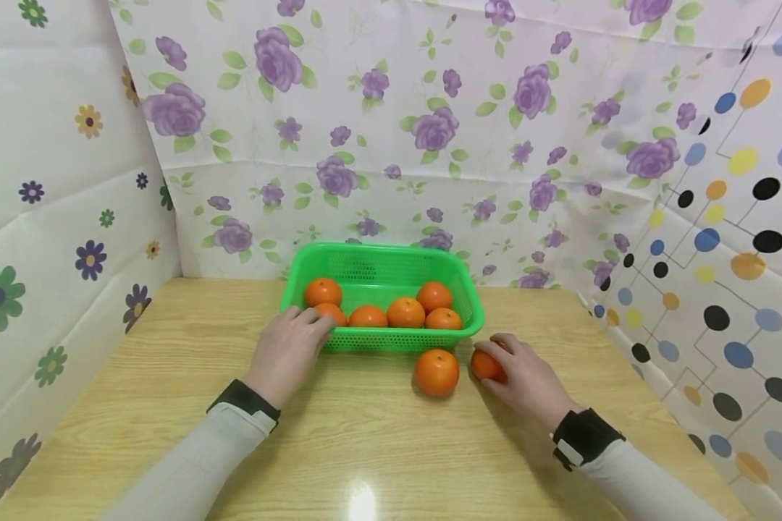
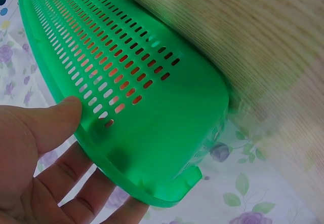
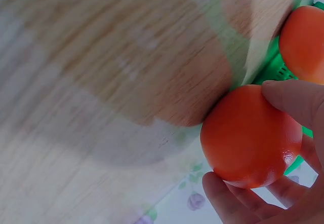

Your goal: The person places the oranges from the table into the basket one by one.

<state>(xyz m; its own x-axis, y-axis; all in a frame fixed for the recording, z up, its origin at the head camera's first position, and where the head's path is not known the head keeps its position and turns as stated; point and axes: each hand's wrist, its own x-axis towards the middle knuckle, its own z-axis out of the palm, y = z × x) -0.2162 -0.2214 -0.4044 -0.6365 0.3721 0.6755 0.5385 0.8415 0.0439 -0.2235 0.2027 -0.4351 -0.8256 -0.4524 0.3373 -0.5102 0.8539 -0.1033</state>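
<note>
A green plastic basket [image 1: 391, 340] with slotted walls holds several oranges [image 1: 406, 312] along its front side. My left hand [image 1: 289, 354] grips the basket's front rim near the left corner; the left wrist view shows the thumb [image 2: 63, 120] on the outer wall and the fingers over the rim. On the table, just right of the basket's front corner, my right hand [image 1: 524, 376] holds an orange [image 3: 250, 138] between thumb and fingers. Another orange [image 1: 436, 373] sits loose on the table, in front of the basket and left of that hand.
The wooden table [image 1: 365, 449] runs back to a floral cloth [image 1: 365, 108] close behind the basket. Cloth walls also stand at the left, with flowers, and at the right, with coloured dots [image 1: 736, 289].
</note>
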